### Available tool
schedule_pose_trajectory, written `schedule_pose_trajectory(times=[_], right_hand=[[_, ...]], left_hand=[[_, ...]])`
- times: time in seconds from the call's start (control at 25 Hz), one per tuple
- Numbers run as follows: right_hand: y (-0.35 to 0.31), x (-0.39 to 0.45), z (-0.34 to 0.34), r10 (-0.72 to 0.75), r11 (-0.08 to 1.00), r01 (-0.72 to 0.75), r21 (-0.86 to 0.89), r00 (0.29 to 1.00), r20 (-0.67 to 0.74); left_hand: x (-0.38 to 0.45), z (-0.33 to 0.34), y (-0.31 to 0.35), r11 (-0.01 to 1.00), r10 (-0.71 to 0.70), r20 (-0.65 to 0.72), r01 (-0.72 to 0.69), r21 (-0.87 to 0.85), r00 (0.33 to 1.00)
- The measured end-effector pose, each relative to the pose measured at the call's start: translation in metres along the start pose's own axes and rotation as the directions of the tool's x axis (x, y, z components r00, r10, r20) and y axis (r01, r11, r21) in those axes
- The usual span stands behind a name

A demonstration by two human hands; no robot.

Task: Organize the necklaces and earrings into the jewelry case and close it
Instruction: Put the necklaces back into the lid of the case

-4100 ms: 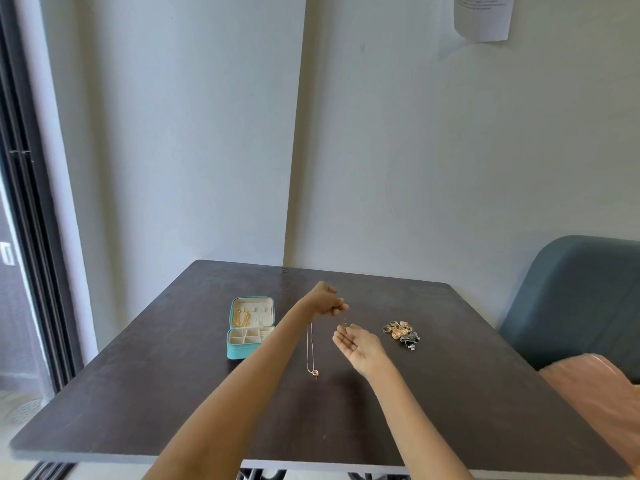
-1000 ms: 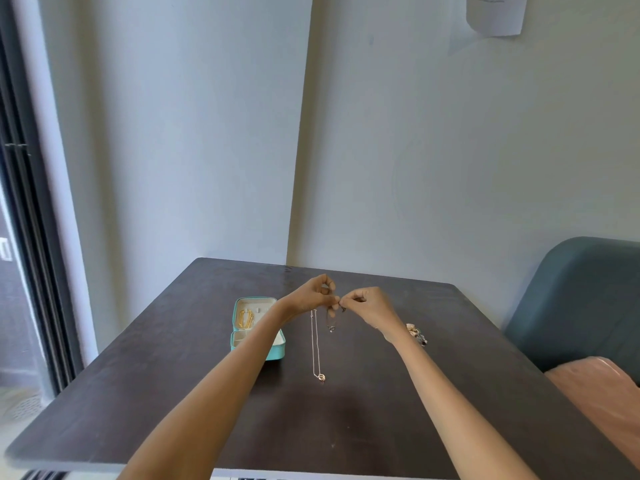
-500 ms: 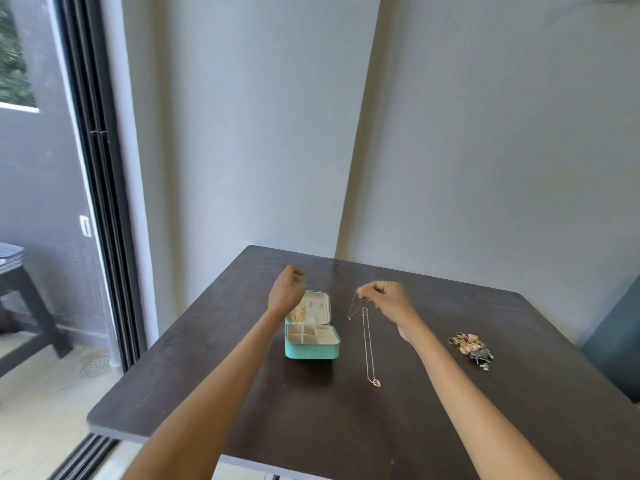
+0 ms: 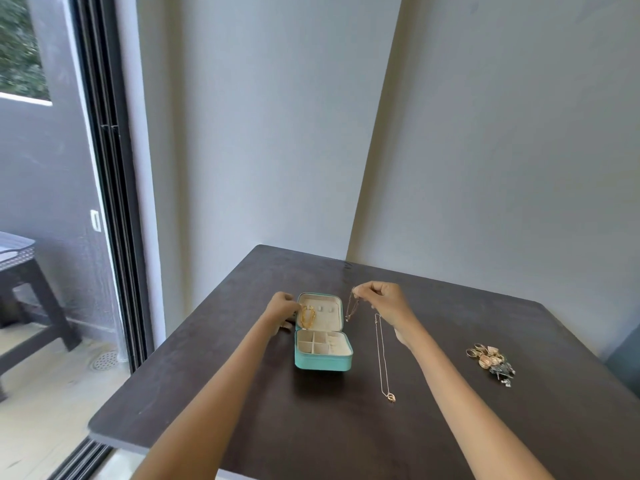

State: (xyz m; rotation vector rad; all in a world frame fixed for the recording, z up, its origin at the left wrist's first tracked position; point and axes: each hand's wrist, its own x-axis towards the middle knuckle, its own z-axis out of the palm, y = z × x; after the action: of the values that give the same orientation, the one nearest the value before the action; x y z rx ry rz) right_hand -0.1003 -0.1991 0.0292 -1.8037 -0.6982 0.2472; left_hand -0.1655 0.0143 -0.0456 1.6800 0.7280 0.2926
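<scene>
A small teal jewelry case (image 4: 323, 362) lies open on the dark table (image 4: 311, 427), its cream lid flat behind the divided tray. A gold chain (image 4: 307, 317) and small stud earrings (image 4: 325, 309) sit in the lid. My left hand (image 4: 284, 309) rests at the lid's left edge, fingers curled against it. My right hand (image 4: 382, 301) pinches a thin necklace (image 4: 381, 355) whose pendant (image 4: 391, 397) hangs down to the table; its short clasp end (image 4: 350, 308) dangles beside the lid.
A heap of gold rings and earrings (image 4: 490, 360) lies at the right of the table. Walls meet in a corner behind the table. A sliding door frame (image 4: 114, 202) stands left, with a dark stool (image 4: 24, 282) outside.
My hands parted: the left let go of the necklace and went to the case lid. The right kept the chain and carried it toward the case. The view swung left.
</scene>
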Motion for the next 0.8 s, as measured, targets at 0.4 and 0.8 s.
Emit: schedule_pose_trajectory(times=[0.4,0.8], right_hand=[[0.004,-0.005,0.026,-0.039,0.997,0.042,-0.065,0.998,0.05],[0.016,0.005,0.045,-0.085,0.911,0.085,-0.403,0.996,0.019]], left_hand=[[-0.018,-0.012,-0.015,0.928,0.222,0.111,-0.175,-0.329,0.969],[-0.024,-0.009,-0.027,0.866,0.333,0.12,-0.254,-0.43,0.935]])
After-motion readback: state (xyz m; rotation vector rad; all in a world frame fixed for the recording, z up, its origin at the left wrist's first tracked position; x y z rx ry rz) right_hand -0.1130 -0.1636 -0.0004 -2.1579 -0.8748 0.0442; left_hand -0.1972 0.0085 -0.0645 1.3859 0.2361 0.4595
